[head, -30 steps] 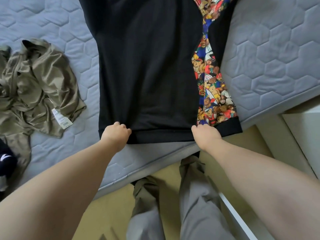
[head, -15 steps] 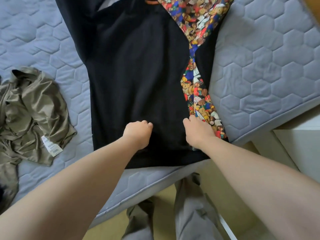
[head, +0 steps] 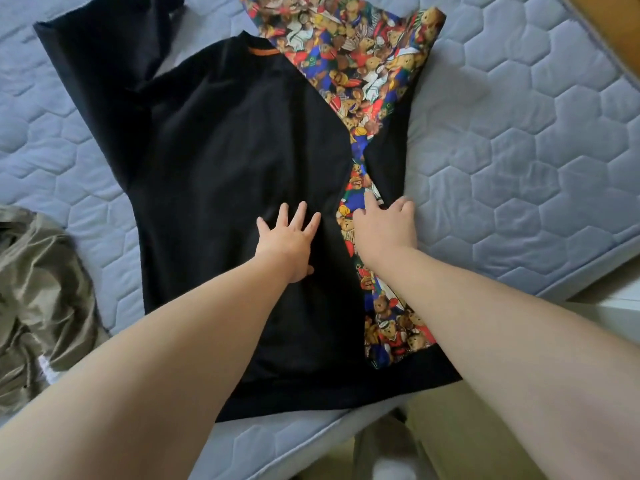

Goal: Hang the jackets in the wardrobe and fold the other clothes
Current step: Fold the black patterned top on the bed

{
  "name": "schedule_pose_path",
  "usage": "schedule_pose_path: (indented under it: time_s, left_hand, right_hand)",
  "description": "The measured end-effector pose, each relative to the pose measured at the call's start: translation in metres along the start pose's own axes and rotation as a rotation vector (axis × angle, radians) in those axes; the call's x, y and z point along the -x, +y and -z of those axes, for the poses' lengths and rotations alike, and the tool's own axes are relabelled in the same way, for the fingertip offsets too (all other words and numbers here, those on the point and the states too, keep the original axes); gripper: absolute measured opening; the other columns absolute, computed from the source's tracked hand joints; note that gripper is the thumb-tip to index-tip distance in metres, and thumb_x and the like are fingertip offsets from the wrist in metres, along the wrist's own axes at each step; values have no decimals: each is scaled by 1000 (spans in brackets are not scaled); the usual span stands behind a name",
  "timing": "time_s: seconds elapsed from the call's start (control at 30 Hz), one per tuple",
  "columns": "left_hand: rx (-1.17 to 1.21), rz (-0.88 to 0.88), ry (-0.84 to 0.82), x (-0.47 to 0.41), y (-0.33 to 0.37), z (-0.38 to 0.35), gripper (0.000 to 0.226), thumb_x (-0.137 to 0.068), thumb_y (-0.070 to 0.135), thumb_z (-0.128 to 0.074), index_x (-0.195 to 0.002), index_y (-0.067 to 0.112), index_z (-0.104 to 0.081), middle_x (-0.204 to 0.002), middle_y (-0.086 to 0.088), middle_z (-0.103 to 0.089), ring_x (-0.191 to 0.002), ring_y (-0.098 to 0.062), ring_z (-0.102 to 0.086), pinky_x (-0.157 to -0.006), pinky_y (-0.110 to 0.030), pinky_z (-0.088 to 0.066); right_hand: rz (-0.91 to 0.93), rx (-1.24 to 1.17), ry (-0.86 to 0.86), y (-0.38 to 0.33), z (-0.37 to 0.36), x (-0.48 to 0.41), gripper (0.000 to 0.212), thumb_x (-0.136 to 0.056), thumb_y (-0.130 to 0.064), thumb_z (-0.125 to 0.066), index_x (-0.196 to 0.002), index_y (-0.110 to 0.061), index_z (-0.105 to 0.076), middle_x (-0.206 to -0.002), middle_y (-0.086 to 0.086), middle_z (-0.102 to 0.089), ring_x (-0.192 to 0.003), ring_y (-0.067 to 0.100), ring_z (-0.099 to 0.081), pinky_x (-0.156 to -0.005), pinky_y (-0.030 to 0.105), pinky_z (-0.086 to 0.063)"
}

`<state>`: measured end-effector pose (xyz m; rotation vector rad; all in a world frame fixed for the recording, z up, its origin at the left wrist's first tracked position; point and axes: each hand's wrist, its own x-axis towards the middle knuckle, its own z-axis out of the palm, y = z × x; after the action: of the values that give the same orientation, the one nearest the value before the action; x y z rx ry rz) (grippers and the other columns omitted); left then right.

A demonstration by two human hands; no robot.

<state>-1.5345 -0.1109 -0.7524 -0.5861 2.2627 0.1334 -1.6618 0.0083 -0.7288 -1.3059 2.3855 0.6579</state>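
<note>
A second back both hands grip the hem at the bed's edge in closed fists. Now they sit halfway up the black fabric top (head: 225, 150), palms down. The left hand (head: 287, 237) lies flat on the dark cloth with its fingers spread wide, holding nothing. The right hand (head: 384, 226) rests with its fingers loosely fanned across the bright teddy-bear print panel (head: 346, 53), also holding nothing. The pulling seems done and the smoothing under way, so the top looks nearly ready for its first fold. It lies spread face-down on the grey-blue quilted mattress (head: 502, 150), collar away from the person, hem just over the near edge.

Counted: two hands, one black top, one mattress, and one crumpled olive-green shiny garment (head: 38, 289) waiting at the left, apart from the top and not yet folded.
</note>
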Motion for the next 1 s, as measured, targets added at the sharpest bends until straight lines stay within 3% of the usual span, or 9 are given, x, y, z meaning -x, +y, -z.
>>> schedule_pose_path:
  time_s: [0.1,0.33,0.43,0.5,0.6,0.7,0.8,0.87,1.0]
  left_hand:
    - [7,1,-52,-2,2,-1,112,-90,56,-67,-159,31,18,-168,-3,22,-154,-37,15,-117,-70,-15]
    - [-51,3,-216,-15,6,28,115,-86,53,-72,-160,31,12,-169,-3,13,-155,-39,4,-113,-66,-32]
    - [-79,30,-258,-18,12,34,117,-84,50,-74,-160,30,13,-169,-3,13,-155,-40,4,-111,-64,-37]
    - [-103,43,-281,-19,15,35,117,-85,49,-73,-160,29,14,-169,-4,14,-154,-41,5,-110,-64,-37]
    - [-119,62,-290,-19,19,36,115,-87,47,-72,-160,27,15,-169,-6,15,-154,-42,6,-111,-65,-36]
    - [-128,78,-282,-18,24,36,109,-89,42,-68,-161,25,12,-169,-8,12,-154,-44,4,-113,-65,-31]
    - [-93,126,-215,-16,36,42,95,-90,39,-63,-162,16,-6,-167,-16,-7,-150,-46,-15,-112,-57,-33]
    - [52,172,-45,-14,51,42,78,-91,37,-59,-156,8,-27,-159,-19,-25,-141,-42,-31,-105,-50,-40]
    - [218,4,219,-6,80,14,82,-100,55,-42,-161,17,-3,-169,-13,2,-154,-41,-7,-117,-57,-28]
  right_hand:
    - [35,-147,26,6,-4,0,33,-92,-18,-60,-124,-14,-57,-148,14,-40,-98,37,-63,-85,44,-46]
    - [-131,-453,16,41,-24,11,20,-99,-14,-51,-118,-13,-48,-123,10,-44,-83,26,-46,-66,37,-38]
    - [-359,-638,33,60,-36,25,21,-104,-17,-36,-121,-12,-47,-118,10,-50,-85,30,-52,-67,38,-42]
    - [-432,-602,34,71,-47,34,27,-100,-9,-39,-125,-10,-49,-121,11,-48,-89,32,-57,-70,41,-48]
    - [-410,-489,-4,78,-56,39,39,-93,-2,-46,-131,-12,-48,-124,10,-45,-98,31,-59,-75,39,-48]
    - [-359,-278,-11,71,-54,36,44,-95,-12,-42,-139,-11,-47,-136,12,-48,-115,33,-52,-93,41,-42]
    - [-223,-107,73,56,-47,36,53,-90,-13,-27,-138,-9,-49,-135,13,-48,-120,33,-45,-100,44,-38]
    - [-40,-181,108,44,-48,40,48,-91,-10,-35,-137,-10,-47,-135,14,-47,-122,34,-46,-102,45,-40]
    - [-6,-436,-31,36,-65,57,68,-86,-7,-61,-147,-19,-35,-151,14,-32,-133,35,-40,-105,47,-41]
